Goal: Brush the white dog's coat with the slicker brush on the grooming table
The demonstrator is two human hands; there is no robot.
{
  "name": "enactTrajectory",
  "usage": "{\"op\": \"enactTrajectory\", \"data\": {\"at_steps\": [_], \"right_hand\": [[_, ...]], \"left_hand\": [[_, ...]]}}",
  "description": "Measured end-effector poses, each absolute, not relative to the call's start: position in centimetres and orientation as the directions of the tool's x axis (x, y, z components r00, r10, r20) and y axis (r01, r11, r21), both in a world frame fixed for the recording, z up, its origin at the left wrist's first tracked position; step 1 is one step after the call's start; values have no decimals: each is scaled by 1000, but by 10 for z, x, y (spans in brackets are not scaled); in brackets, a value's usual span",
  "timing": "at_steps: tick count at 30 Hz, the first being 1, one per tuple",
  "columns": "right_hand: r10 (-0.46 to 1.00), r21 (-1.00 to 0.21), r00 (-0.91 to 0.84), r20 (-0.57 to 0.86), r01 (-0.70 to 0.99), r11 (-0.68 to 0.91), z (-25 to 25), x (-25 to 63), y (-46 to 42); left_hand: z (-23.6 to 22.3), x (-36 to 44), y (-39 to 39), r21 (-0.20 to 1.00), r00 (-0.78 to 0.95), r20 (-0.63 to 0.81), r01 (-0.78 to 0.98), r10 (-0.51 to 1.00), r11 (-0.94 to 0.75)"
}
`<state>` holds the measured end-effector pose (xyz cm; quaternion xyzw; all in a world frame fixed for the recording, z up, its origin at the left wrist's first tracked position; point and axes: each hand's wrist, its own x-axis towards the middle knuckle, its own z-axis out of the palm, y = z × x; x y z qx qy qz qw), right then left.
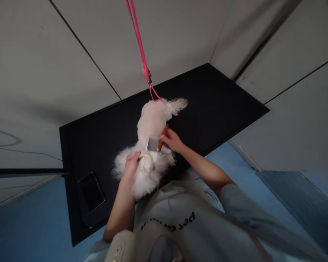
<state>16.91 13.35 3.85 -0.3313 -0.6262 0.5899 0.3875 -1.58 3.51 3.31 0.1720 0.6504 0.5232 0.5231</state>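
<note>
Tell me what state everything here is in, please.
Dog: leashed, back trimmed short, near end fluffy
Leash: pulled straight
Right hand: closed round the brush
Brush: head against fur
Left hand: on the dog's fur
Phone: lying flat, screen dark

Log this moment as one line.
left hand: on white dog | right hand: holds brush at dog's fur | dog: on black table | pink leash: up from dog | phone: on table

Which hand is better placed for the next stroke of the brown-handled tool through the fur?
Probably the right: the right hand grips the brown-handled tool, with its flat head at the white dog. The left hand is in the fur alongside, seemingly better placed to steady.
</note>
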Motion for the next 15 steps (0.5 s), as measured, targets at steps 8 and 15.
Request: {"op": "enactTrajectory", "data": {"at_steps": [8, 15], "right_hand": [[921, -990, -385, -52, -98, -97, -5, 201, 85], [933, -993, 359, 24, -97, 63, -1, 256, 74]], "left_hand": [[48, -8, 5, 993, -626, -87, 6, 775, 117], [23, 56, -76, 808, -335, -548, -451, 767, 380]]}}
